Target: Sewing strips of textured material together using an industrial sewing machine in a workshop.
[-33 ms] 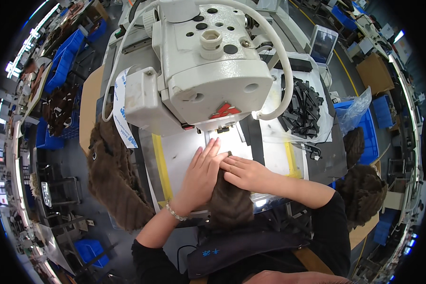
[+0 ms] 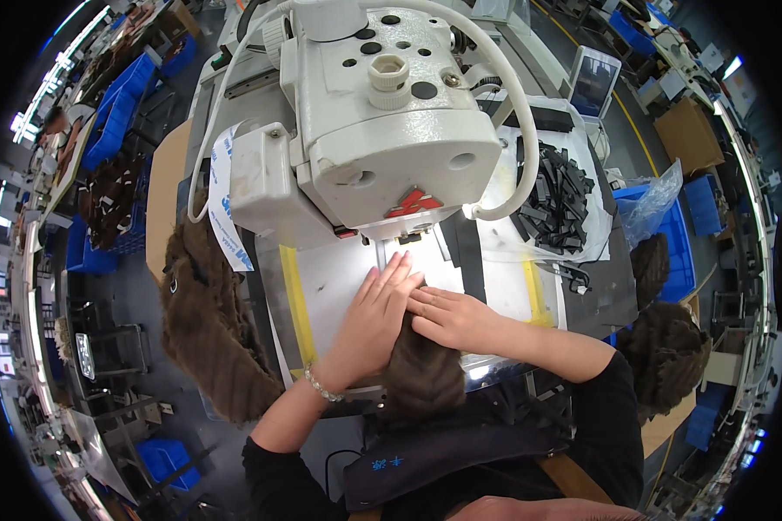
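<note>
A piece of brown fur [image 2: 423, 373] hangs over the near edge of the white work plate [image 2: 339, 286], in front of the sewing machine head [image 2: 400, 148]. My left hand [image 2: 378, 317] lies flat on its far left part, fingers stretched toward the lit area under the machine. From the right, my right hand [image 2: 447, 315] rests on the same fur, fingers extended and its tips touching my left hand. Both palms face down, so the fur's far end is mostly covered. The needle area is partly hidden by the machine body.
A long fur piece [image 2: 208, 330] drapes at the left of the table. Many black strips [image 2: 560, 195] lie on a white sheet at the right. Beyond are a blue bin [image 2: 673, 260] with clear plastic and more bundled fur [image 2: 665, 356]. Yellow tape [image 2: 295, 300] marks the plate.
My left hand's fingers have shifted very slightly. The fur and my right hand stay nearly as they were.
</note>
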A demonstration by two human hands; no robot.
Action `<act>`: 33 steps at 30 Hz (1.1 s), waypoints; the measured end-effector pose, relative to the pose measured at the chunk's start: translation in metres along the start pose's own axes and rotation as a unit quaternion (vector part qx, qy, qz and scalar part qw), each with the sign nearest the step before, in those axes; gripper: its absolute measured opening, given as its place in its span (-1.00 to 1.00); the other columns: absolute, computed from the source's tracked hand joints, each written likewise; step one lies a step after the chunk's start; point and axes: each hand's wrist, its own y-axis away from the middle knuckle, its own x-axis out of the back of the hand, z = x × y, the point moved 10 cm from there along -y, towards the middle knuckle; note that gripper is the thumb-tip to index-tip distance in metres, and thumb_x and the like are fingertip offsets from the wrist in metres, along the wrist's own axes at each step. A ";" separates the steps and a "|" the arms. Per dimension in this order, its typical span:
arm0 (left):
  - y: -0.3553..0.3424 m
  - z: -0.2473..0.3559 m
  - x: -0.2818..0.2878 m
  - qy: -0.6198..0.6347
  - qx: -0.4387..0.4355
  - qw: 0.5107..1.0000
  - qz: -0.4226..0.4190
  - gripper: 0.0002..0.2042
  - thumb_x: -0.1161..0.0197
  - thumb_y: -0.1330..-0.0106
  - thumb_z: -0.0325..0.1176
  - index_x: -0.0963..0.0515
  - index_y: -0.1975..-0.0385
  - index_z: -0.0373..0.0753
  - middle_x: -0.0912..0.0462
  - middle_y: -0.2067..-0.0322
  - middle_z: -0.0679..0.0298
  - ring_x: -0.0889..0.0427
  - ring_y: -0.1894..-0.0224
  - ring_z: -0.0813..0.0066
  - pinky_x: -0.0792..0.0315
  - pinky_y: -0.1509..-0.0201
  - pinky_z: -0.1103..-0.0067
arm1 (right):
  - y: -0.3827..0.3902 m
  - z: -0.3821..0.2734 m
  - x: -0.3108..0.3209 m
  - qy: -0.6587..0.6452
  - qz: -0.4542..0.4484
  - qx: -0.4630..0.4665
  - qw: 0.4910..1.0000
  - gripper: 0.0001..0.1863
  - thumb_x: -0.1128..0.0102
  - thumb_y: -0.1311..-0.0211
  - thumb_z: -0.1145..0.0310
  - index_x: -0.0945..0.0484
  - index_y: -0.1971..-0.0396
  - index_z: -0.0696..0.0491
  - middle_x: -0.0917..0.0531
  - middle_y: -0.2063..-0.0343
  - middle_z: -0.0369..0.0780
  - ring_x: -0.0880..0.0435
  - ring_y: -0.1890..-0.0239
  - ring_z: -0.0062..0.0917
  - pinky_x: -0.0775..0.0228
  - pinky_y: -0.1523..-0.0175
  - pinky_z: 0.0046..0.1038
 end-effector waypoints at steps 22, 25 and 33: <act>0.025 0.010 -0.015 0.028 -0.103 0.994 -0.038 -0.72 -0.18 -0.12 -0.47 -0.55 0.14 -0.36 -0.59 0.10 0.05 -0.59 -0.03 0.17 -0.46 -0.17 0.40 | 0.001 0.020 -0.012 -0.075 -0.039 -0.104 0.991 -0.47 0.04 -0.21 0.40 -0.30 -0.21 0.21 -0.41 -0.22 -0.03 -0.39 -0.28 -0.27 -0.24 -0.35 -0.30; 0.023 -0.002 -0.007 -0.005 -0.029 1.000 -0.007 -0.69 -0.16 -0.15 -0.45 -0.53 0.08 -0.36 -0.57 0.03 0.05 -0.56 -0.08 0.19 -0.42 -0.21 0.39 | 0.001 0.015 -0.010 -0.033 -0.029 -0.076 0.996 -0.46 0.01 -0.17 0.40 -0.33 -0.18 0.24 -0.45 -0.18 -0.05 -0.43 -0.25 -0.27 -0.27 -0.33 -0.29; 0.024 0.005 -0.019 -0.127 -0.046 0.991 -0.019 -0.59 -0.09 -0.23 -0.44 -0.46 -0.09 -0.41 -0.54 -0.07 0.01 -0.53 -0.16 0.18 -0.39 -0.26 0.39 | 0.002 0.005 -0.007 0.036 -0.027 -0.035 0.998 -0.58 -0.08 -0.04 0.41 -0.49 0.07 0.29 -0.58 -0.01 -0.03 -0.54 -0.15 -0.26 -0.36 -0.27 -0.30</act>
